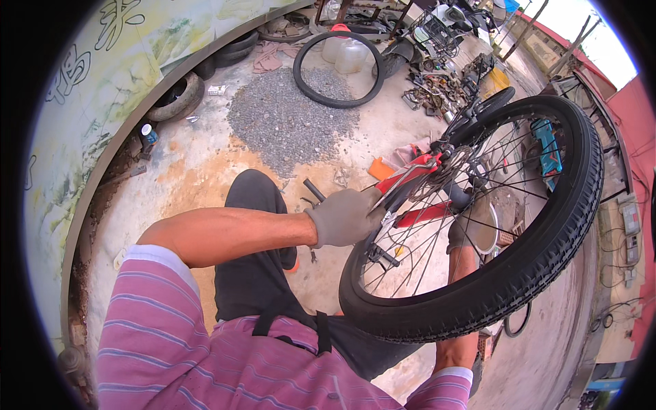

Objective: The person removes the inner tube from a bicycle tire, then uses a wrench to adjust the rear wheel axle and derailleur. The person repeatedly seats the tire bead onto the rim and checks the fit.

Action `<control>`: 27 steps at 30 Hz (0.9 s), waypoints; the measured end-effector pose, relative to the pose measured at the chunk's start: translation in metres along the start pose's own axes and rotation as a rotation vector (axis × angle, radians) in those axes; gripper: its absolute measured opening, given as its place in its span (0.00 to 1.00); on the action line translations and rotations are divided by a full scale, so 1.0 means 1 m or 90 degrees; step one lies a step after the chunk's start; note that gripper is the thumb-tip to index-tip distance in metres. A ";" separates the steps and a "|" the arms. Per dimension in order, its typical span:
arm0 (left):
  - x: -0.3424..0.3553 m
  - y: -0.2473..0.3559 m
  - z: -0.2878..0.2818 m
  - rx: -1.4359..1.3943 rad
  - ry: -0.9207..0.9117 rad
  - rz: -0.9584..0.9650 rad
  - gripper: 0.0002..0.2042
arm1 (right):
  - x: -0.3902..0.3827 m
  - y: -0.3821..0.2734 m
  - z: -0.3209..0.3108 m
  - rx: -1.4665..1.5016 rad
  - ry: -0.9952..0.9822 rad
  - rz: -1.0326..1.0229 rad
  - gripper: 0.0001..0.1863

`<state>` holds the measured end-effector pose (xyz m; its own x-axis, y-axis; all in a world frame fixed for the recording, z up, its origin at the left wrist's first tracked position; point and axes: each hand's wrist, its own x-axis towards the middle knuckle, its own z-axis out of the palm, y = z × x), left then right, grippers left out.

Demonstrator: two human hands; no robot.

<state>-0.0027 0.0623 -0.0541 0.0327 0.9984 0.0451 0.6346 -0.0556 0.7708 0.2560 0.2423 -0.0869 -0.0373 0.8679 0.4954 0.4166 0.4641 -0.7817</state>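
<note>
A bicycle's knobbly black-tyred wheel [547,270] with black spokes takes up the right of the view, tilted toward me. It is joined to a red bicycle frame [410,171], with sprockets [437,174] near the hub. My left hand [348,217], in a grey glove, is closed at the red frame tubes beside the tyre, with its fingertips partly hidden. Below it sits a black brake part [383,256] at the rim. Beyond the spokes is my right hand [467,225], also gloved; the wheel crosses in front and its fingers are hard to make out.
A loose tyre [298,72] lies by a translucent plastic jug [352,56] and a gravel patch [287,123]. Metal parts [437,92] are heaped farther back. Old tyres [181,99] line the painted wall. A teal case [547,147] and a white-rimmed bucket [486,229] show behind the wheel.
</note>
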 end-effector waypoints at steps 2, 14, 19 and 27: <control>0.001 0.000 -0.001 -0.011 0.000 0.005 0.17 | 0.004 -0.011 -0.015 -0.371 -0.055 -0.180 0.18; -0.030 -0.021 -0.052 -0.363 -0.049 -0.167 0.14 | 0.031 -0.117 -0.039 0.382 0.113 0.302 0.21; -0.055 -0.086 -0.014 -0.395 -0.003 -0.247 0.14 | -0.038 -0.123 -0.032 0.437 0.070 0.056 0.22; -0.076 -0.146 0.029 -0.420 -0.017 -0.356 0.15 | -0.182 -0.116 -0.022 0.193 0.038 0.101 0.25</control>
<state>-0.0751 -0.0049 -0.1885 -0.1268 0.8789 -0.4598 -0.0144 0.4618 0.8869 0.2343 0.0265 -0.0787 0.0640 0.9257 0.3727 0.1242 0.3632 -0.9234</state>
